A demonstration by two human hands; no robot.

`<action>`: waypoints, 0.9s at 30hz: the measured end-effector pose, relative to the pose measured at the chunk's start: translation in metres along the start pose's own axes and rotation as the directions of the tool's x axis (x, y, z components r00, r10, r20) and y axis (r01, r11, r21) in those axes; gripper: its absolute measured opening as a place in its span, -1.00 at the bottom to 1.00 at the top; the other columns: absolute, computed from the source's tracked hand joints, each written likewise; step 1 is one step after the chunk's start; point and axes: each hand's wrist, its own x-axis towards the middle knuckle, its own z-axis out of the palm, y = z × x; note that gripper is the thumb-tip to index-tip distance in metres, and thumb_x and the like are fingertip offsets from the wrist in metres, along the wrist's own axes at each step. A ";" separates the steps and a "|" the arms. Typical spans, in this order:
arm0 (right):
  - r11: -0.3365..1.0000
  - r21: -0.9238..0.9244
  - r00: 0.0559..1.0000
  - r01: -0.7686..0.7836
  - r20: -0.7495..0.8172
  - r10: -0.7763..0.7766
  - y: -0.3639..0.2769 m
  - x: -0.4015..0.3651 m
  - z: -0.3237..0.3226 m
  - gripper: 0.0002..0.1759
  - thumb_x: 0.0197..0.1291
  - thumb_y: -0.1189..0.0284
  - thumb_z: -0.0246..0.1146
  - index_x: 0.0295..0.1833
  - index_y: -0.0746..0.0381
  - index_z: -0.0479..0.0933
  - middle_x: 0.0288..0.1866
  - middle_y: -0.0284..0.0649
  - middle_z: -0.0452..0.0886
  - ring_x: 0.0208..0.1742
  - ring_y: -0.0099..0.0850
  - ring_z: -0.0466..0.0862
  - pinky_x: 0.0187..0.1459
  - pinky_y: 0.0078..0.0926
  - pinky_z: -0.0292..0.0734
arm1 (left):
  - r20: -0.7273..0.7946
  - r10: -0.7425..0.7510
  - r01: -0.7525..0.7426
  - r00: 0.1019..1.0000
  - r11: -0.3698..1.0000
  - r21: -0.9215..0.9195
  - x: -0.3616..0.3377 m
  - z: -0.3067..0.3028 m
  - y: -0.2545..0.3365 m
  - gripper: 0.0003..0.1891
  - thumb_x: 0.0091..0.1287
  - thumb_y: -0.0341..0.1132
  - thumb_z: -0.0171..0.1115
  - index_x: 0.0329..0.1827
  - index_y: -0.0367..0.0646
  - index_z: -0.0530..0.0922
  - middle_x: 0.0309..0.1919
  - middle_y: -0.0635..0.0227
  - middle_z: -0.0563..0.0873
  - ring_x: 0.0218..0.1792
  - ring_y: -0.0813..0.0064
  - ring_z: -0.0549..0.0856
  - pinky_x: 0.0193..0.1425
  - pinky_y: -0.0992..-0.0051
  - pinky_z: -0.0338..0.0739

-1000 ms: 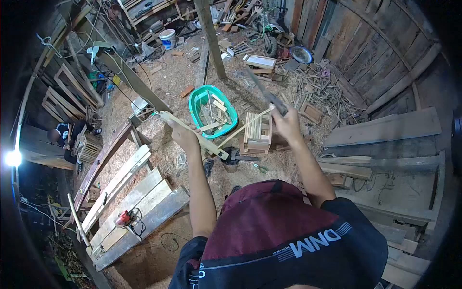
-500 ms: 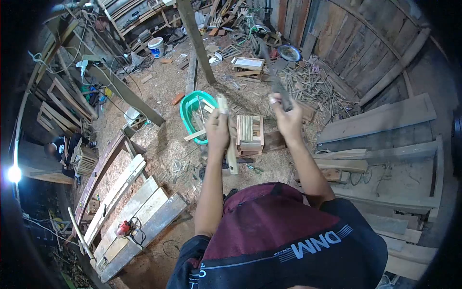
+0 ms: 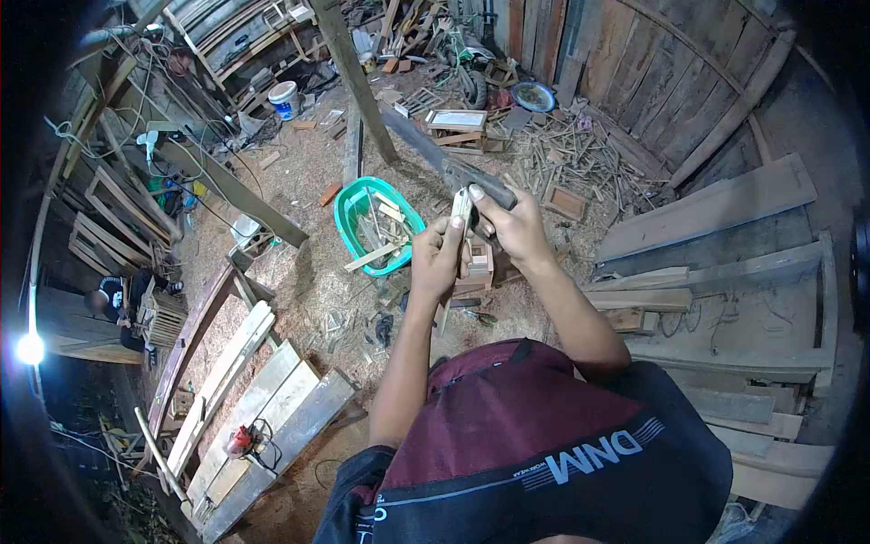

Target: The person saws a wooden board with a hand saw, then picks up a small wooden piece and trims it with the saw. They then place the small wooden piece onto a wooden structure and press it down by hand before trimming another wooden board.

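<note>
My left hand (image 3: 435, 256) is closed around a narrow strip of pale wood (image 3: 462, 208), its upper end sticking up past the thumb. In my right hand (image 3: 515, 227) is a long tool with a flat grey blade (image 3: 412, 138), gripped at its near end and pointing up and left. The blade's near part crosses right at the top of the wood strip, and both hands are close together. Below them, partly hidden by my hands, stands a small wooden frame box (image 3: 480, 263) on the floor.
A green plastic tub (image 3: 340, 220) with wood offcuts stands left of my hands. Pliers (image 3: 488, 319) lie on the shavings-covered floor. Boards with a red power tool (image 3: 240, 442) are at lower left; panels (image 3: 716, 213) lean at right. Another person (image 3: 136, 304) sits far left.
My right hand has swung left and inward, bringing the blade from pointing up at the right to across the wood strip. My left hand has shifted slightly right, and the view has moved a little.
</note>
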 end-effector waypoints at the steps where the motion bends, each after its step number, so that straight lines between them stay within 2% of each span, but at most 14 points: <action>1: 1.000 0.020 1.000 0.004 0.005 -0.004 0.001 0.000 0.001 -0.81 0.33 0.39 0.39 -0.13 0.33 0.69 -0.33 -0.41 0.68 -0.32 -0.70 0.57 -0.28 -0.64 0.50 | -0.008 -0.001 0.001 1.000 1.000 -0.024 0.000 0.000 0.000 -0.66 0.60 -0.19 0.07 -0.30 -0.24 0.58 -0.69 0.46 0.56 -0.74 0.70 0.48 -0.66 0.59 0.33; 2: 0.999 0.041 1.000 0.007 0.010 -0.008 0.001 0.001 0.003 -0.82 0.32 0.40 0.39 -0.13 0.32 0.69 -0.33 -0.42 0.68 -0.33 -0.70 0.57 -0.30 -0.64 0.49 | -0.016 -0.002 0.001 1.000 0.999 -0.047 0.002 0.001 0.000 -0.66 0.60 -0.18 0.07 -0.29 -0.24 0.58 -0.69 0.46 0.56 -0.74 0.70 0.48 -0.66 0.60 0.33; 4: 0.992 -0.004 0.991 0.125 -0.040 -0.125 -0.001 -0.001 0.014 -0.83 0.32 0.40 0.39 -0.14 0.31 0.69 -0.37 -0.44 0.66 -0.38 -0.71 0.54 -0.35 -0.65 0.45 | -0.018 -0.008 0.007 1.000 0.999 -0.053 0.002 0.000 0.001 -0.65 0.61 -0.16 0.04 -0.26 -0.24 0.58 -0.68 0.45 0.57 -0.73 0.69 0.48 -0.65 0.60 0.34; 7: 0.988 -0.054 0.987 0.147 -0.059 -0.151 -0.007 0.000 0.016 -0.84 0.30 0.41 0.40 -0.15 0.29 0.69 -0.41 -0.50 0.61 -0.42 -0.74 0.49 -0.40 -0.67 0.39 | 0.004 -0.006 0.006 1.000 1.000 0.031 0.001 -0.003 0.006 -0.64 0.62 -0.15 0.01 -0.21 -0.25 0.59 -0.63 0.43 0.59 -0.70 0.68 0.50 -0.61 0.61 0.38; 9: 0.994 -0.021 0.984 0.105 -0.141 -0.107 0.000 0.008 0.013 -0.84 0.28 0.41 0.42 -0.15 0.28 0.69 -0.46 -0.51 0.58 -0.51 -0.76 0.44 -0.49 -0.67 0.29 | 0.018 0.020 -0.022 1.000 0.993 0.119 -0.001 -0.004 0.007 -0.64 0.62 -0.15 0.01 -0.17 -0.27 0.60 -0.61 0.43 0.61 -0.68 0.68 0.52 -0.59 0.61 0.40; 11: 0.993 -0.033 0.973 0.113 -0.198 -0.117 0.002 0.019 0.006 -0.84 0.27 0.40 0.43 -0.16 0.26 0.69 -0.48 -0.51 0.57 -0.55 -0.77 0.41 -0.54 -0.67 0.25 | 0.025 -0.012 0.010 1.000 0.995 0.099 -0.005 -0.005 0.007 -0.67 0.62 -0.17 0.02 -0.17 -0.26 0.60 -0.62 0.46 0.58 -0.67 0.70 0.51 -0.58 0.62 0.37; 12: 0.993 0.052 0.967 0.106 -0.236 -0.091 0.001 0.020 0.008 -0.85 0.27 0.38 0.43 -0.17 0.23 0.68 -0.52 -0.52 0.54 -0.61 -0.77 0.37 -0.58 -0.67 0.18 | 0.029 -0.030 0.027 0.999 0.996 0.089 -0.009 -0.005 0.007 -0.68 0.62 -0.18 0.03 -0.17 -0.25 0.59 -0.62 0.48 0.57 -0.67 0.71 0.50 -0.58 0.62 0.35; 14: 0.993 0.065 0.972 0.095 -0.223 -0.079 0.000 0.021 0.006 -0.85 0.28 0.38 0.42 -0.17 0.23 0.68 -0.53 -0.53 0.53 -0.62 -0.77 0.37 -0.59 -0.68 0.18 | 0.065 -0.076 0.075 0.995 0.997 0.023 -0.012 -0.008 -0.003 -0.69 0.62 -0.19 0.02 -0.17 -0.24 0.58 -0.63 0.51 0.54 -0.68 0.72 0.46 -0.59 0.63 0.31; 16: 0.993 0.105 0.981 0.056 -0.193 -0.035 -0.001 0.020 0.003 -0.84 0.28 0.38 0.42 -0.15 0.25 0.67 -0.52 -0.53 0.53 -0.61 -0.76 0.38 -0.59 -0.69 0.20 | 0.066 -0.065 0.062 0.996 0.997 0.035 -0.012 -0.011 -0.010 -0.69 0.62 -0.18 0.02 -0.17 -0.24 0.58 -0.63 0.52 0.52 -0.69 0.73 0.44 -0.60 0.63 0.30; 19: 0.964 0.260 0.987 0.052 -0.161 -0.010 0.007 0.023 -0.003 -0.85 0.26 0.40 0.44 -0.17 0.24 0.68 -0.48 -0.51 0.56 -0.59 -0.76 0.40 -0.58 -0.69 0.22 | 0.049 -0.078 0.075 0.996 0.995 0.062 -0.017 -0.010 -0.009 -0.68 0.62 -0.18 0.03 -0.18 -0.25 0.59 -0.64 0.53 0.51 -0.71 0.74 0.41 -0.61 0.62 0.28; 23: 0.986 0.000 0.973 0.165 -0.163 -0.163 0.004 0.016 0.000 -0.79 0.33 0.34 0.38 -0.14 0.28 0.66 -0.46 -0.47 0.58 -0.59 -0.73 0.41 -0.56 -0.69 0.27 | 0.057 -0.062 0.060 0.996 0.997 0.037 -0.016 -0.010 -0.013 -0.68 0.62 -0.18 0.03 -0.16 -0.26 0.60 -0.64 0.52 0.52 -0.70 0.73 0.43 -0.62 0.63 0.29; 24: 0.990 -0.006 0.977 0.139 -0.165 -0.138 0.002 0.016 -0.002 -0.74 0.35 0.27 0.37 -0.15 0.28 0.66 -0.43 -0.44 0.61 -0.60 -0.72 0.40 -0.55 -0.68 0.27 | 0.060 -0.061 0.057 0.996 0.997 0.060 -0.015 -0.009 -0.014 -0.68 0.62 -0.19 0.02 -0.15 -0.26 0.60 -0.63 0.51 0.53 -0.70 0.73 0.44 -0.61 0.63 0.30; 27: 0.970 0.235 0.978 0.066 -0.209 -0.016 0.002 0.014 -0.005 -0.74 0.35 0.25 0.38 -0.19 0.25 0.67 -0.41 -0.43 0.64 -0.59 -0.72 0.39 -0.54 -0.68 0.26 | 0.053 -0.077 0.075 0.996 0.996 0.040 -0.016 -0.009 -0.019 -0.69 0.62 -0.20 0.01 -0.11 -0.27 0.60 -0.60 0.49 0.56 -0.68 0.71 0.47 -0.59 0.62 0.32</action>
